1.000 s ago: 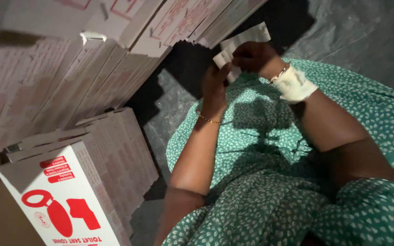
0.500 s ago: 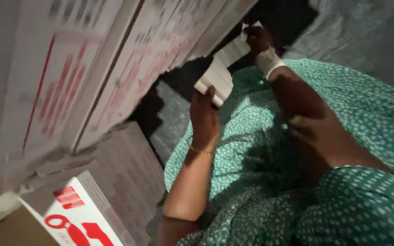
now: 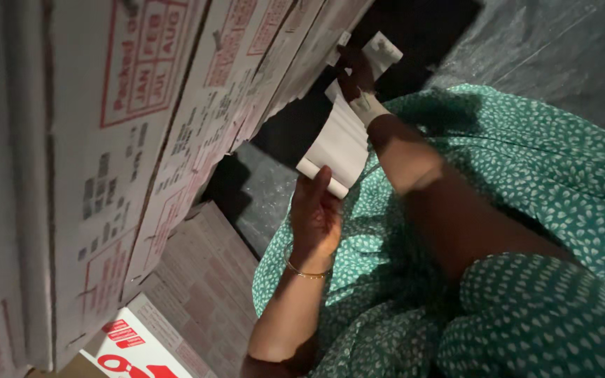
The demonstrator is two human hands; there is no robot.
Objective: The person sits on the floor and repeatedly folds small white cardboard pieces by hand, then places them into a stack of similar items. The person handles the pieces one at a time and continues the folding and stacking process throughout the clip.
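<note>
A long white sheet of paper point(image 3: 344, 136) stretches between my two hands above my lap. My left hand point(image 3: 314, 213), with a thin gold bangle at the wrist, grips its near rolled end. My right hand point(image 3: 356, 72), with a white band at the wrist, pinches the far end up by the cartons. The sheet hangs slightly slack over my green patterned dress point(image 3: 526, 210).
Flattened white cartons with red and black print point(image 3: 141, 140) lean in a stack on the left. A carton with a red graphic point(image 3: 141, 346) lies at the bottom left on a brick-patterned surface point(image 3: 208, 280). Grey plastic sheeting point(image 3: 547, 49) covers the floor.
My hands have drawn apart, the right one going up and away, and the paper is stretched longer between them. The view has swung closer to the leaning cartons.
</note>
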